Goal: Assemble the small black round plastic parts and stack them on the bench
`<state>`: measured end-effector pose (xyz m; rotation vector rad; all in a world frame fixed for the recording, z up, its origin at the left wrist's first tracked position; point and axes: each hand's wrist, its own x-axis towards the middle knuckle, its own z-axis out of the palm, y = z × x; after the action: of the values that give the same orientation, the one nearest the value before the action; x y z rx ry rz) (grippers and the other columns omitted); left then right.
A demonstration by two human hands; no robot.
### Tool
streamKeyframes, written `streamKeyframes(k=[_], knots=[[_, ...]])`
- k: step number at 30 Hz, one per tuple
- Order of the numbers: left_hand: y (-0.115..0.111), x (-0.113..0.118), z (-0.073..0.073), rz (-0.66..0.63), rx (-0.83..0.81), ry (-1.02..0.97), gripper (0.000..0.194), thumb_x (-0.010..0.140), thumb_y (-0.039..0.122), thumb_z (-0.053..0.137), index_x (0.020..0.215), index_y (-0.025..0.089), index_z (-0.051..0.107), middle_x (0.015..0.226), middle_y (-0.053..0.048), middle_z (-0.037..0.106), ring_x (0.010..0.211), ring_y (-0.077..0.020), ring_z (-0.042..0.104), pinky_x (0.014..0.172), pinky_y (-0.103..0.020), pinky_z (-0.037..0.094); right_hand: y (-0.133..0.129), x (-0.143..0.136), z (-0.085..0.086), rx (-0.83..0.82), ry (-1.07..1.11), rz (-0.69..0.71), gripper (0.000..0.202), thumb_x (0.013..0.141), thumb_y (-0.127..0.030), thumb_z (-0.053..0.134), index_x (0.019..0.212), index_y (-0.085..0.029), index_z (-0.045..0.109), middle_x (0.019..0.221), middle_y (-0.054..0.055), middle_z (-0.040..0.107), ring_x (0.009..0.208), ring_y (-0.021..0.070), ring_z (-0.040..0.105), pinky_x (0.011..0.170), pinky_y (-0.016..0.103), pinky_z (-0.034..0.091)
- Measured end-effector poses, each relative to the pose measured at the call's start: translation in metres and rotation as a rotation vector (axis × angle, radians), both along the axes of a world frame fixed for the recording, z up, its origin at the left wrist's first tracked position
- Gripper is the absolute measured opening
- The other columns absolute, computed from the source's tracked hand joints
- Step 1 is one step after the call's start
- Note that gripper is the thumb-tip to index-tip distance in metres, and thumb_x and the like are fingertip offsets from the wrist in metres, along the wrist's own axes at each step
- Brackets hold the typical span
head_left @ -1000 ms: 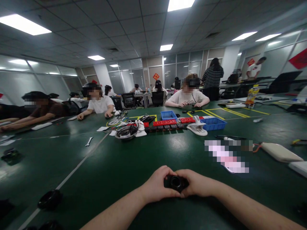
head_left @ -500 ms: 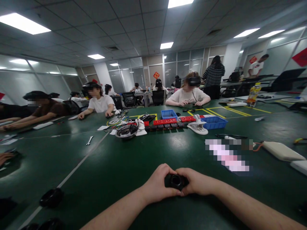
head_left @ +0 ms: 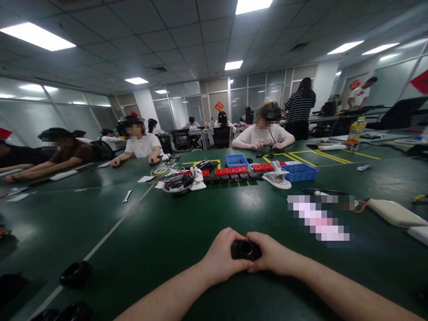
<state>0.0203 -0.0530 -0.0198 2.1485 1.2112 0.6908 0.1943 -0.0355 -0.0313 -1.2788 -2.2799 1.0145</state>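
Both hands meet round a black part [head_left: 246,250] with a round hole facing up, near the front middle of the green table [head_left: 187,223]. My left hand [head_left: 222,252] wraps its left side, thumb and fingertips curled round it. From the right, my right hand [head_left: 269,252] grips the same part, its thumb touching the left thumb. The underside of the part is hidden by the hands.
Black round parts [head_left: 75,273] lie at the lower left, a wrench [head_left: 127,196] farther back. Across the middle stand a red power strip [head_left: 232,170], blue trays [head_left: 299,172], a white clamp [head_left: 277,177] and cables. People sit across the table and at the left.
The view has shifted slightly, moving the table items a little to the right. Both hands keep their hold, and the black part has tilted slightly between them.
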Motion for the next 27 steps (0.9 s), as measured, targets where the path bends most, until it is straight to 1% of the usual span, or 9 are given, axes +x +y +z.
streamKeyframes(k=[5, 7, 11, 14, 17, 19, 22, 24, 27], knots=[[0.0, 0.004, -0.002, 0.092, 0.01, -0.013, 0.037, 0.053, 0.031, 0.069, 0.084, 0.019, 0.053, 0.085, -0.001, 0.048, 0.082, -0.0175, 0.045, 0.071, -0.029, 0.036, -0.002, -0.006, -0.005, 0.135, -0.108, -0.114, 0.04, 0.046, -0.034, 0.072, 0.072, -0.016, 0.046, 0.072, -0.001, 0.05, 0.064, 0.0135, 0.046, 0.052, 0.021, 0.031], [-0.001, 0.006, -0.003, 0.137, 0.022, -0.015, 0.035, 0.054, 0.031, 0.069, 0.083, 0.019, 0.053, 0.085, -0.001, 0.048, 0.082, -0.0179, 0.045, 0.071, -0.029, 0.036, -0.005, -0.01, -0.005, 0.191, -0.154, -0.168, 0.037, 0.049, -0.035, 0.069, 0.072, -0.017, 0.045, 0.073, 0.0, 0.051, 0.064, 0.0138, 0.047, 0.051, 0.021, 0.031], [-0.002, 0.011, -0.005, 0.231, 0.082, -0.008, 0.031, 0.057, 0.032, 0.067, 0.082, 0.019, 0.053, 0.082, -0.001, 0.049, 0.082, -0.0187, 0.046, 0.071, -0.031, 0.036, -0.01, -0.021, -0.004, 0.31, -0.266, -0.281, 0.024, 0.06, -0.031, 0.059, 0.073, -0.017, 0.044, 0.074, 0.003, 0.053, 0.065, 0.0155, 0.049, 0.053, 0.023, 0.033], [-0.001, 0.012, -0.007, 0.27, 0.118, -0.004, 0.03, 0.058, 0.032, 0.066, 0.081, 0.019, 0.052, 0.081, -0.001, 0.05, 0.081, -0.0189, 0.046, 0.072, -0.032, 0.036, -0.012, -0.024, -0.002, 0.344, -0.337, -0.299, 0.019, 0.064, -0.03, 0.054, 0.073, -0.017, 0.046, 0.073, 0.004, 0.054, 0.066, 0.0171, 0.051, 0.055, 0.025, 0.034], [0.001, 0.009, -0.008, 0.234, 0.124, -0.016, 0.03, 0.059, 0.032, 0.065, 0.084, 0.02, 0.053, 0.083, -0.001, 0.05, 0.081, -0.0184, 0.046, 0.072, -0.031, 0.036, -0.011, -0.02, -0.001, 0.321, -0.299, -0.255, 0.025, 0.063, -0.035, 0.057, 0.077, -0.016, 0.049, 0.078, 0.005, 0.055, 0.069, 0.0182, 0.052, 0.057, 0.026, 0.036], [0.003, 0.005, -0.008, 0.164, 0.111, -0.029, 0.032, 0.059, 0.032, 0.065, 0.086, 0.02, 0.053, 0.084, -0.001, 0.05, 0.082, -0.0179, 0.046, 0.071, -0.03, 0.037, -0.01, -0.013, 0.0, 0.283, -0.188, -0.194, 0.037, 0.06, -0.037, 0.061, 0.088, -0.016, 0.05, 0.086, 0.006, 0.055, 0.075, 0.0191, 0.052, 0.062, 0.027, 0.038], [0.006, -0.002, -0.008, 0.044, 0.085, -0.047, 0.035, 0.06, 0.033, 0.066, 0.09, 0.021, 0.054, 0.086, -0.001, 0.05, 0.083, -0.017, 0.047, 0.071, -0.028, 0.038, -0.006, -0.002, 0.002, 0.178, 0.008, -0.048, 0.053, 0.058, -0.03, 0.065, 0.105, -0.018, 0.046, 0.099, 0.005, 0.054, 0.086, 0.0199, 0.051, 0.072, 0.029, 0.039], [0.007, -0.005, -0.008, -0.023, 0.072, -0.051, 0.037, 0.06, 0.036, 0.065, 0.092, 0.021, 0.054, 0.086, -0.001, 0.049, 0.082, -0.0164, 0.047, 0.07, -0.027, 0.038, -0.003, 0.003, 0.003, 0.085, 0.077, 0.037, 0.049, 0.059, -0.025, 0.065, 0.105, -0.018, 0.048, 0.097, 0.004, 0.055, 0.085, 0.0191, 0.052, 0.072, 0.028, 0.039], [0.007, -0.005, -0.008, -0.076, 0.058, -0.07, 0.043, 0.06, 0.038, 0.066, 0.098, 0.022, 0.052, 0.088, -0.001, 0.049, 0.082, -0.0159, 0.047, 0.069, -0.026, 0.038, 0.0, 0.007, 0.006, -0.023, 0.095, 0.111, 0.038, 0.06, -0.022, 0.064, 0.097, -0.017, 0.053, 0.086, 0.001, 0.057, 0.076, 0.0167, 0.053, 0.065, 0.025, 0.04]])
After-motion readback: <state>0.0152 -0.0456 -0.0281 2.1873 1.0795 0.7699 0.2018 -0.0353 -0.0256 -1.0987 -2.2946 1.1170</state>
